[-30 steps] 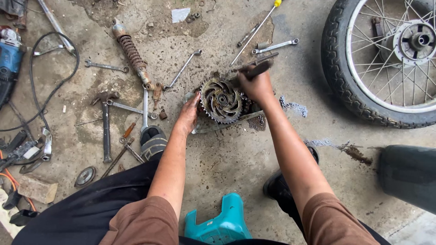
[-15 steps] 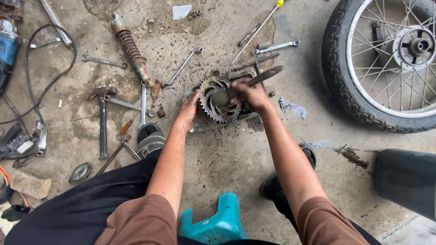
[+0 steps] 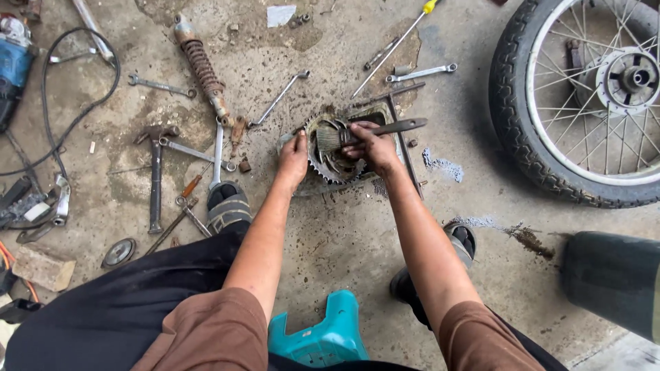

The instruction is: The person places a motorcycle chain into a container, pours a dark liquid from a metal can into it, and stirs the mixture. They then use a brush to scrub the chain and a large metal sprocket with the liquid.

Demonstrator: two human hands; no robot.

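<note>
- A toothed metal sprocket (image 3: 330, 161), dark and greasy, lies in a shallow tray (image 3: 405, 148) on the concrete floor (image 3: 344, 233), centre of view.
- The right hand (image 3: 371, 145) has its fingers clamped on a paintbrush (image 3: 375, 132), bristles on the sprocket.
- The left hand (image 3: 294, 154) rests on the sprocket's left edge, fingers together.
- Bare floor lies open in front of the tray.
- Wrenches (image 3: 278, 99) and a shock spring (image 3: 203, 65) lie to the left.
- A spoked wheel (image 3: 584, 96) stands well apart at right.
</note>
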